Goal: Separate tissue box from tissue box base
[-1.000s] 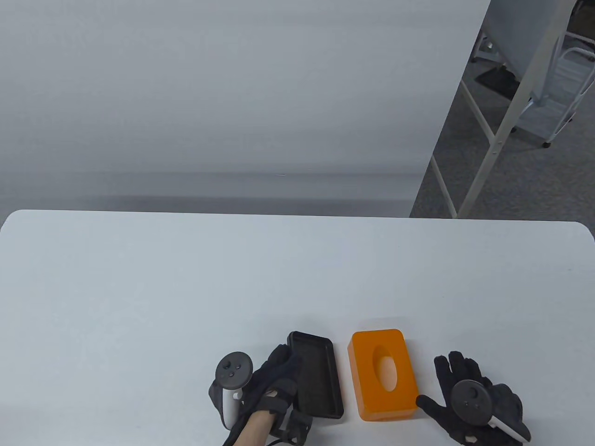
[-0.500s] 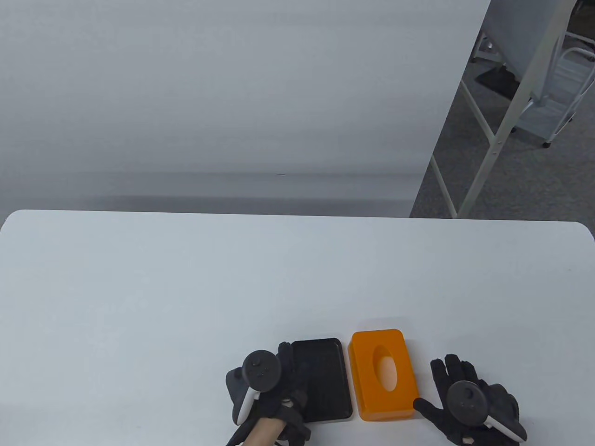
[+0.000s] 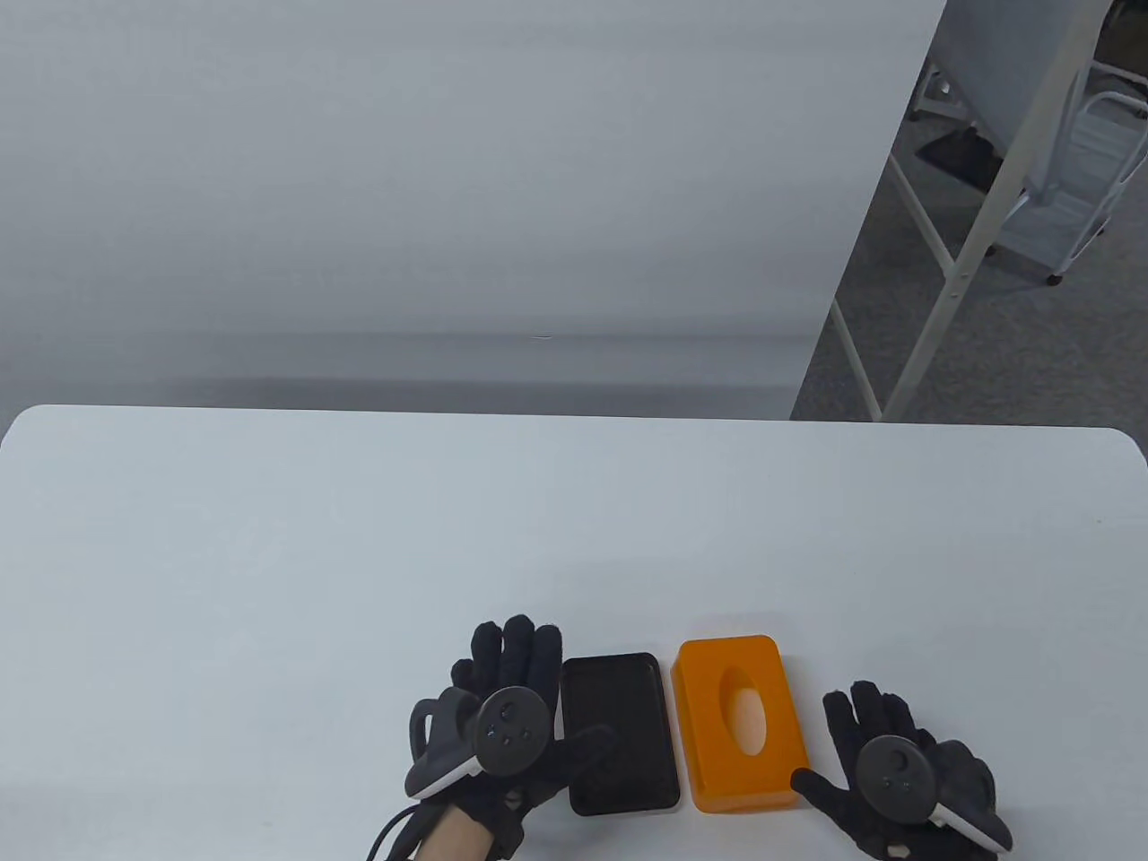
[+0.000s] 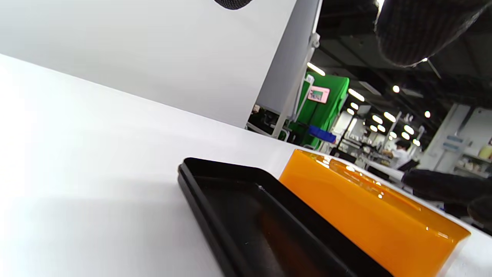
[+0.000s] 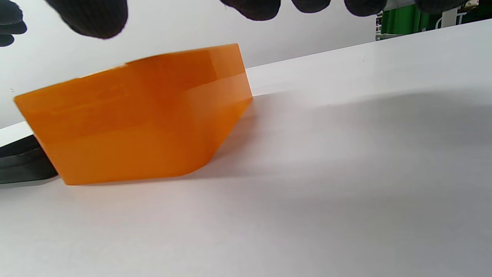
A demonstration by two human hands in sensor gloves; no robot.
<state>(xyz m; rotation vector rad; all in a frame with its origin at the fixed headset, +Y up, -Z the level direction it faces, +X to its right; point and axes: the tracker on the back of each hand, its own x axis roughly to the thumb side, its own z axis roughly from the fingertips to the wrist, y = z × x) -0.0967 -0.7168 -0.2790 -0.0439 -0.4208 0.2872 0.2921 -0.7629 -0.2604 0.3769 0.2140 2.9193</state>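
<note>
The orange tissue box (image 3: 740, 722) with an oval slot lies on the white table near its front edge. It also shows in the left wrist view (image 4: 365, 215) and the right wrist view (image 5: 134, 119). The black base tray (image 3: 621, 731) lies flat just left of it, apart from it, also in the left wrist view (image 4: 253, 223). My left hand (image 3: 516, 708) is open beside the tray's left edge, its thumb over the tray's near left corner. My right hand (image 3: 883, 762) is open on the table right of the box, holding nothing.
The white table (image 3: 359, 556) stretches far beyond the objects. A white wall panel (image 3: 448, 179) stands behind it. A metal frame and a wheeled cart (image 3: 1076, 179) stand on the grey floor at the back right.
My left hand laid the black tray flat next to the orange box, let go and spread its fingers out to the tray's left. My right hand barely moved.
</note>
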